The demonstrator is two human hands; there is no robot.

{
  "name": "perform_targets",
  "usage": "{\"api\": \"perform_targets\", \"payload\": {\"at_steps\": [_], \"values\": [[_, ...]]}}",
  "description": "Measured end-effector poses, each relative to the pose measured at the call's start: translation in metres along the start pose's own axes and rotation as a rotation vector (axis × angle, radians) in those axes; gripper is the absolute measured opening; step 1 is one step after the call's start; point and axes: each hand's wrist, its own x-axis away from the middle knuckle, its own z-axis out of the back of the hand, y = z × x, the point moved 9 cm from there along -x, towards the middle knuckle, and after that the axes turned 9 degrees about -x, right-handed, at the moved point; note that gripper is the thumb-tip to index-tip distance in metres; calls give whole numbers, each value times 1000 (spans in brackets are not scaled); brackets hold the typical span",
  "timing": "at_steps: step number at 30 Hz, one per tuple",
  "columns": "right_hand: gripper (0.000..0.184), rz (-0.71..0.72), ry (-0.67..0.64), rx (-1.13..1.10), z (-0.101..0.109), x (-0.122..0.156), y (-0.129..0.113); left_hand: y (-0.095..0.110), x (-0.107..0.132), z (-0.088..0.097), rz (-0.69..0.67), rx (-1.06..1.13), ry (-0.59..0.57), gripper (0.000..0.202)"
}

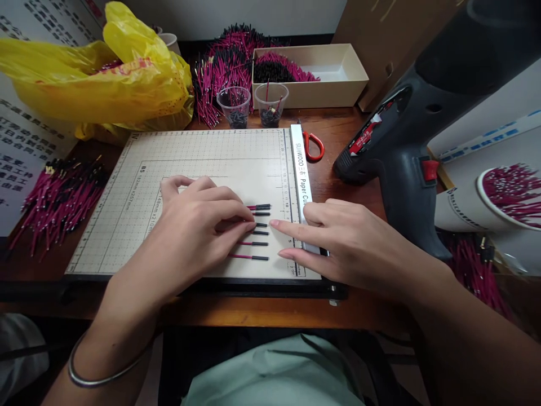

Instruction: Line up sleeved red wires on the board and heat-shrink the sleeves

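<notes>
On the gridded board of a paper cutter (203,148), several short pink wires with black sleeves (260,243) lie side by side, their black ends pointing right. My left hand (198,217) is over the row, thumb and forefinger pinched on one of the wires just behind its black end. The pink parts of the upper wires are hidden beneath those fingers. From the right comes my right hand (333,234), its forefinger and thumb stretched apart and its other fingers curled. That forefinger's tip is at the black ends, holding nothing; whether it touches one I cannot tell.
A black heat gun (401,135) stands at right, near red-handled scissors (313,148). Behind the board are two clear cups (271,107), a cream box (313,93) of wires and a wire heap (226,62). A yellow bag (127,84) and more wires (63,194) are left.
</notes>
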Motion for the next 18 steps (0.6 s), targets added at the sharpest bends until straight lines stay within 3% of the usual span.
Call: {"api": "perform_targets", "payload": {"at_steps": [18], "values": [[29, 9, 49, -14, 6, -2, -1, -1, 1, -4, 3, -51, 4, 21]]}}
